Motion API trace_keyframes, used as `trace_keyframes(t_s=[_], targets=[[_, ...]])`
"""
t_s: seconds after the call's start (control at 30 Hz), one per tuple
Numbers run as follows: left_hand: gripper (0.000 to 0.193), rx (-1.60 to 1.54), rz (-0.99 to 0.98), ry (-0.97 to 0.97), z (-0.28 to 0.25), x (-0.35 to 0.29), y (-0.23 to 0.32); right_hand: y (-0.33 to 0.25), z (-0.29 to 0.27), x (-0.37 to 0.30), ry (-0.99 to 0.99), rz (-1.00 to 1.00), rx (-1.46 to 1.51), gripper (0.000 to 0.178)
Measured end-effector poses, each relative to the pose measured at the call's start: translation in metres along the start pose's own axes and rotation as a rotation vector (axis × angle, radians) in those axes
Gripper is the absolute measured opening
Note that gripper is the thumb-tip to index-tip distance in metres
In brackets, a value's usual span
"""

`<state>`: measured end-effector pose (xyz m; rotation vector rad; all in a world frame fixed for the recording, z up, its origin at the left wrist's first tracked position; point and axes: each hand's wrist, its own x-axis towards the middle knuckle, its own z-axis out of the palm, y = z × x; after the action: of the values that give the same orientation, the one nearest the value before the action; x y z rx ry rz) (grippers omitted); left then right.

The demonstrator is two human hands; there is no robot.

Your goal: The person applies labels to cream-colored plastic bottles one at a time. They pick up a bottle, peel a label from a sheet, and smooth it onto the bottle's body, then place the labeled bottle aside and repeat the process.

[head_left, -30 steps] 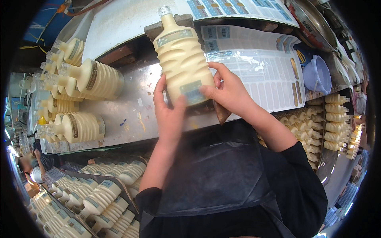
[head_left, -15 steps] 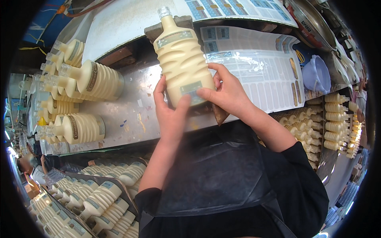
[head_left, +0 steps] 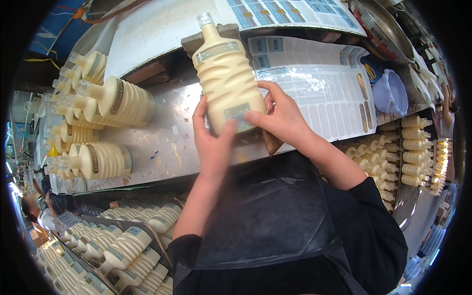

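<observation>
A cream bottle (head_left: pixel 227 83) with wavy ridges and a clear glass neck lies on a dark wooden rest (head_left: pixel 189 44), its neck pointing away from me. Both hands grip its lower end. My left hand (head_left: pixel 214 142) wraps the left side, with the thumb on the front face, slightly blurred. From the right, my right hand (head_left: pixel 282 115) holds the other side, its thumb at the edge of a grey-green label (head_left: pixel 238 110) near the base. A second label band (head_left: pixel 217 51) crosses the bottle's shoulder. The fingers behind the bottle are partly hidden.
Backing sheets of labels (head_left: pixel 314 93) lie right of the bottle on the metal table (head_left: pixel 167 142). Several similar bottles (head_left: pixel 123 101) lie at the left. A lilac bucket (head_left: pixel 391 92) stands far right. More bottles (head_left: pixel 128 248) fill racks below; a person (head_left: pixel 46 216) is at far left.
Both hands keep their hold on the bottle, with almost no movement. The whole view has shifted very slightly. At far left, the other person's arm has moved.
</observation>
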<state>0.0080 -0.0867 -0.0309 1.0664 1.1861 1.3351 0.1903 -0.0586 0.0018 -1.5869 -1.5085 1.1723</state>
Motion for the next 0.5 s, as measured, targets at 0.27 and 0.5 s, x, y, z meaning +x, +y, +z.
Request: trace_keyframes(t_s=[0.27,0.5], targets=[[0.076,0.193,0.058,0.036,-0.004,0.002,-0.005,-0.018,-0.029,0.006,-0.050,-0.048,0.428,0.034],[0.065,0.281,0.135,0.032,-0.010,0.002,-0.022,-0.030,-0.014,-0.006,0.311,-0.853,-0.450,0.030]])
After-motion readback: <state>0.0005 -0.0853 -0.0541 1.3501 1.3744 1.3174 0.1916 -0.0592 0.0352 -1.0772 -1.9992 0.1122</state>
